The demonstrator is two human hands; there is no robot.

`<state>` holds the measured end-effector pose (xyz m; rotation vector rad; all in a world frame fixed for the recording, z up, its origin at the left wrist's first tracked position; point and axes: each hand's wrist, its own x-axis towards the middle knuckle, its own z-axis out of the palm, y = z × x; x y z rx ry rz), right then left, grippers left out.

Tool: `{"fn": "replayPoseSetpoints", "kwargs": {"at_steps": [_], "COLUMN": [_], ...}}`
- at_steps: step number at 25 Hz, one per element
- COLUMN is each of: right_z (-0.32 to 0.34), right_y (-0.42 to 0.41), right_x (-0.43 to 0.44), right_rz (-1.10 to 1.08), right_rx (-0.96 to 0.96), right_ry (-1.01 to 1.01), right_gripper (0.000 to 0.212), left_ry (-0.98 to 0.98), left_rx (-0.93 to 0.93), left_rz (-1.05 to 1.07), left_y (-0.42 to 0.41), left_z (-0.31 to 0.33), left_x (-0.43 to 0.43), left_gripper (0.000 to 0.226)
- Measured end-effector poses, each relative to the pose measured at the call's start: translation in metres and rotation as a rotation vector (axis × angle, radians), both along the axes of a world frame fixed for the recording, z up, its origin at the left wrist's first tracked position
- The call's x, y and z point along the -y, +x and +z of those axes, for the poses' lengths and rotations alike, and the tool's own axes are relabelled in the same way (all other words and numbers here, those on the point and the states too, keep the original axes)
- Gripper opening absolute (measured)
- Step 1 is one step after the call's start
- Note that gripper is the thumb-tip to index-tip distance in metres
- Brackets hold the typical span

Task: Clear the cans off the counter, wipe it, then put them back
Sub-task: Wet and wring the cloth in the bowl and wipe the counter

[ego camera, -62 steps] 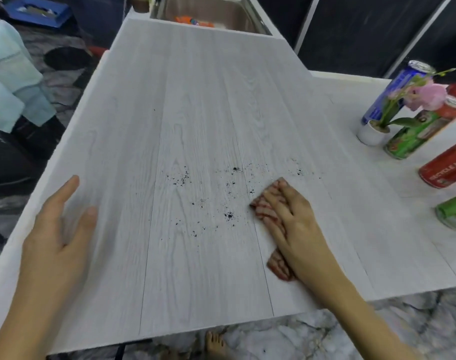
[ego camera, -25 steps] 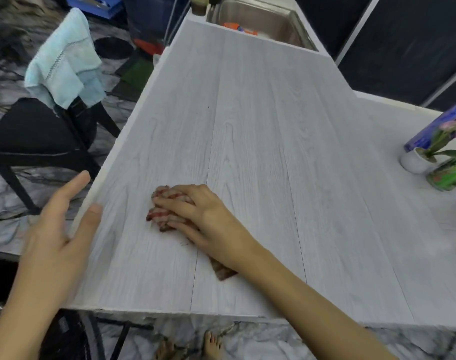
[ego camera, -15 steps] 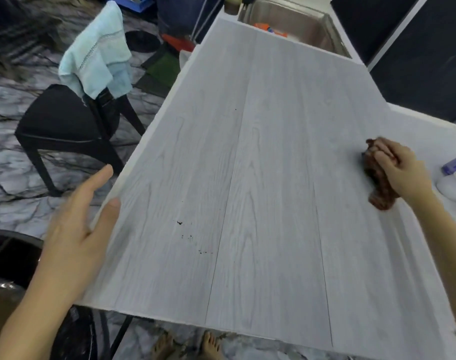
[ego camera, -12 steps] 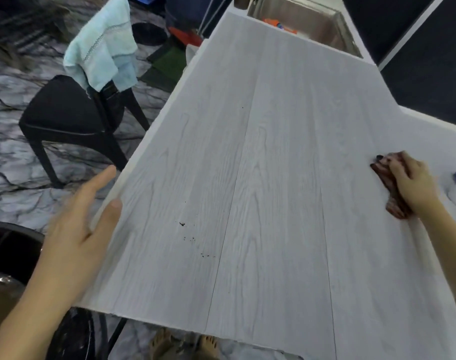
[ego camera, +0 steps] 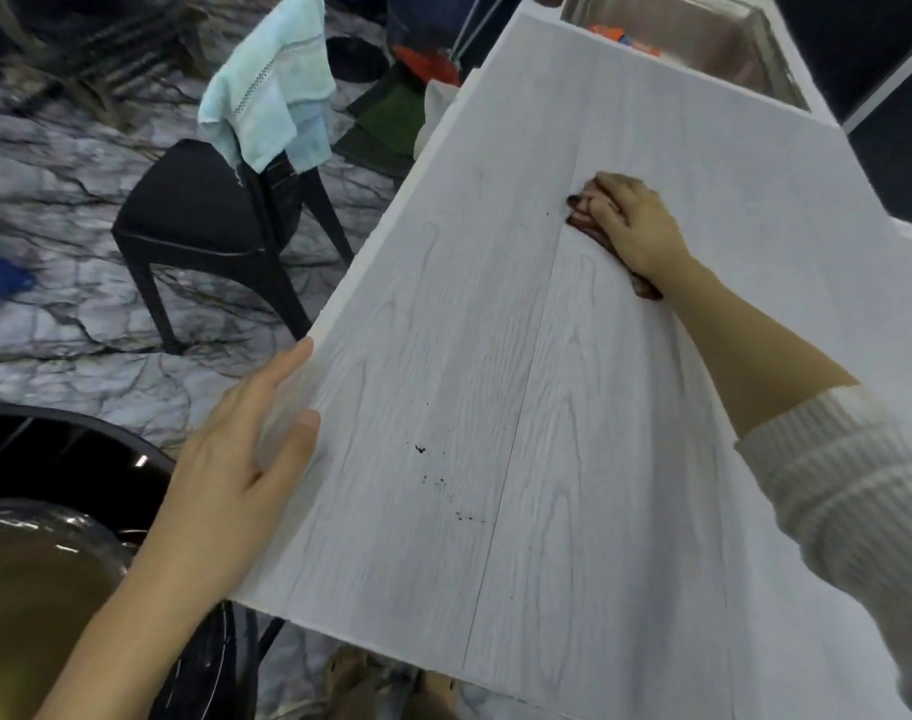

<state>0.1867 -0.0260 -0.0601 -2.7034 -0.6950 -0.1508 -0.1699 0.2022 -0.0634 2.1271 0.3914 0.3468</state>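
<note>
The pale wood-grain counter (ego camera: 625, 459) fills most of the view. My right hand (ego camera: 633, 223) presses a dark red striped cloth (ego camera: 581, 223) flat on the counter's far middle. A few dark crumbs (ego camera: 547, 214) lie just left of the cloth. Another small patch of dark crumbs (ego camera: 438, 478) sits nearer me, right of my left hand. My left hand (ego camera: 235, 475) rests flat at the counter's left edge, fingers apart, holding nothing. No cans are in view.
A steel sink (ego camera: 687, 41) is set into the counter's far end. Left of the counter stands a black chair (ego camera: 209, 226) with a light blue towel (ego camera: 266, 96) draped over its back. A black bin with a shiny liner (ego camera: 53, 511) sits below my left hand.
My right hand slid the cloth from the counter's right side leftward toward the middle. The view swung left, so the cans and flower pot are out of frame. My left hand stayed at the edge.
</note>
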Motion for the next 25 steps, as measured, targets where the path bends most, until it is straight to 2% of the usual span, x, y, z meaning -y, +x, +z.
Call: {"fn": "replayPoseSetpoints", "kwargs": {"at_steps": [2, 5, 9, 12, 14, 17, 20, 22, 24, 25], "right_z": [0.003, 0.006, 0.013, 0.011, 0.014, 0.039, 0.056, 0.043, 0.018, 0.007], "right_y": [-0.015, -0.062, -0.152, -0.217, -0.243, -0.251, -0.257, -0.276, -0.294, -0.300], "right_x": [-0.036, -0.058, -0.053, -0.039, -0.022, 0.031, 0.109, 0.142, 0.137, 0.124], "right_rz": [0.253, 0.517, 0.749, 0.798, 0.688, 0.369, 0.008, -0.264, -0.378, -0.386], "right_rx": [-0.012, -0.051, -0.150, -0.232, -0.305, -0.424, -0.293, -0.245, -0.131, -0.064], "right_ry": [-0.034, -0.038, 0.023, 0.060, 0.159, 0.384, 0.481, 0.414, 0.176, 0.102], "right_gripper": [0.042, 0.043, 0.045, 0.040, 0.037, 0.034, 0.043, 0.039, 0.035, 0.040], "left_ry": [-0.001, 0.031, 0.107, 0.116, 0.108, 0.097, 0.080, 0.067, 0.093, 0.115], "left_rx": [-0.014, -0.030, -0.040, -0.037, -0.029, -0.022, -0.017, -0.023, -0.032, -0.035], "left_rz": [-0.025, -0.054, -0.087, -0.097, -0.104, -0.130, -0.137, -0.155, -0.194, -0.215], "left_y": [-0.001, -0.001, -0.001, 0.000, 0.000, -0.003, -0.010, -0.014, -0.016, -0.015], "left_z": [-0.001, -0.005, -0.009, -0.010, -0.008, -0.007, -0.007, -0.007, -0.008, -0.009], "left_x": [-0.001, -0.004, -0.005, -0.007, -0.007, -0.008, -0.011, -0.013, -0.013, -0.014], "left_gripper": [0.060, 0.061, 0.052, 0.050, 0.050, 0.050, 0.052, 0.057, 0.058, 0.059]}}
